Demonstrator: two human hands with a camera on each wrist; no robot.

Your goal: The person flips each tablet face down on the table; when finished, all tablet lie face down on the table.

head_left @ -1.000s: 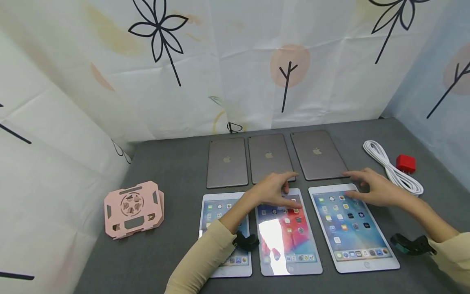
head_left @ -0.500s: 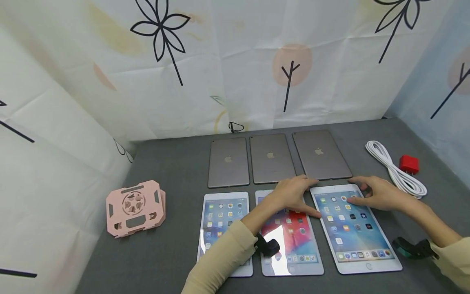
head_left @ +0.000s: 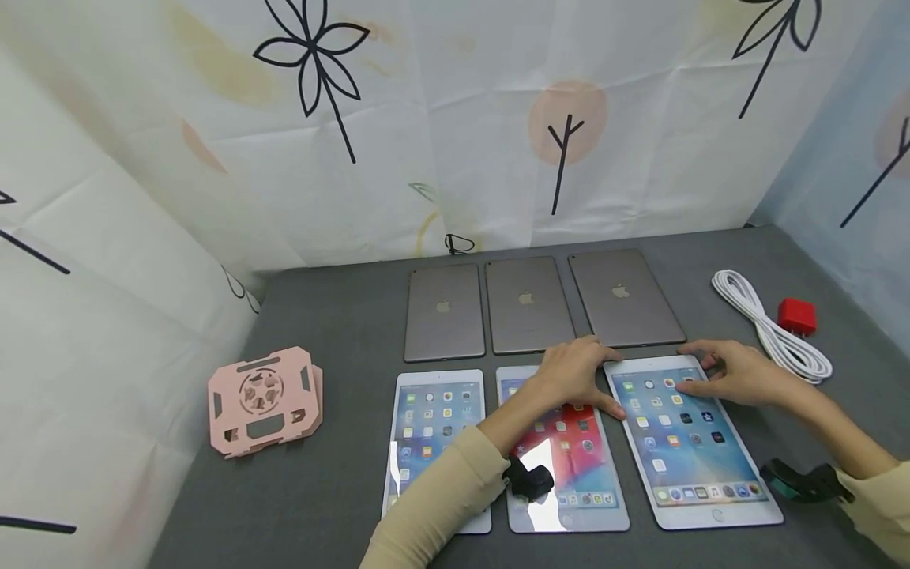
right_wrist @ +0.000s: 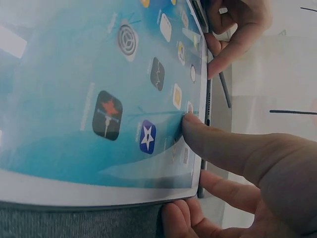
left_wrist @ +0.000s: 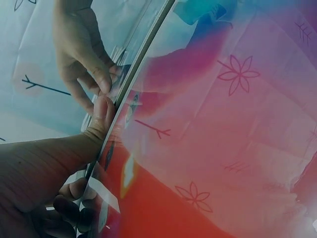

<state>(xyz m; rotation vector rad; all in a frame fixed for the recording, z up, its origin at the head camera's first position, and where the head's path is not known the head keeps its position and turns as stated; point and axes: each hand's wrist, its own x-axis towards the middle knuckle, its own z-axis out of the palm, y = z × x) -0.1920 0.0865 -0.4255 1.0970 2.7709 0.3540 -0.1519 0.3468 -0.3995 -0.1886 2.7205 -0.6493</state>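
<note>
A white-framed tablet (head_left: pixel 693 442) lies screen up at the right end of the front row, its display lit with app icons. My left hand (head_left: pixel 579 375) reaches over the middle tablet (head_left: pixel 569 466) and grips the right tablet's far left corner, thumb at the side edge and forefinger at the far edge. At the far right corner, my right hand (head_left: pixel 739 375) pinches the same tablet. In the right wrist view its thumb (right_wrist: pixel 223 148) presses on the screen while the other fingers are bent at the edges. A third white tablet (head_left: pixel 437 403) is partly hidden behind the left sleeve.
Behind stand three grey tablets lying back up, left (head_left: pixel 444 312), middle (head_left: pixel 529 304) and right (head_left: pixel 626 296). A coiled white cable (head_left: pixel 771 328) and a red charger plug (head_left: pixel 797 316) are at the right. A pink slotted stand (head_left: pixel 263 403) sits at the left.
My left hand has moved right from over the middle tablet to the right tablet's far left corner. The right hand has shifted slightly at its corner.
</note>
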